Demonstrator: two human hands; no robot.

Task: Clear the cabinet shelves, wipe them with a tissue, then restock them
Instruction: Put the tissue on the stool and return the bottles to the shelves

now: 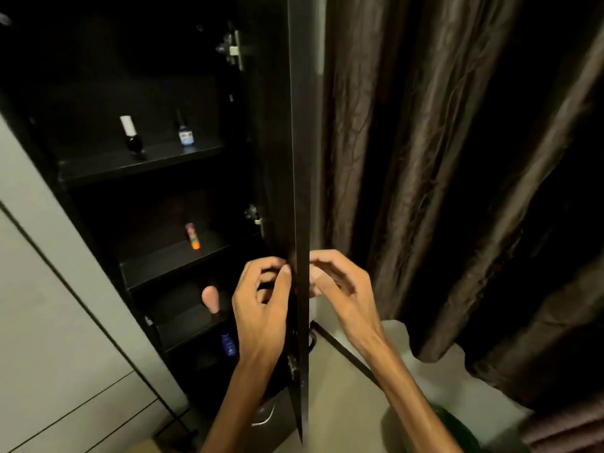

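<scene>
Shelves (173, 256) left of the fingers carry few items: a white-capped bottle (130, 134) and a small bottle (186, 135) well above, a tube (192, 236) nearer, a pink brush (210, 299) and a blue bottle (228, 344) just beside the left hand (261, 308). That hand's fingers curl loosely at the door (299, 191) edge; the right hand (340, 286) pinches its outer face. Risk: the door swinging onto the fingers. Curtain (457, 191) crowds the right; room is tight.
</scene>
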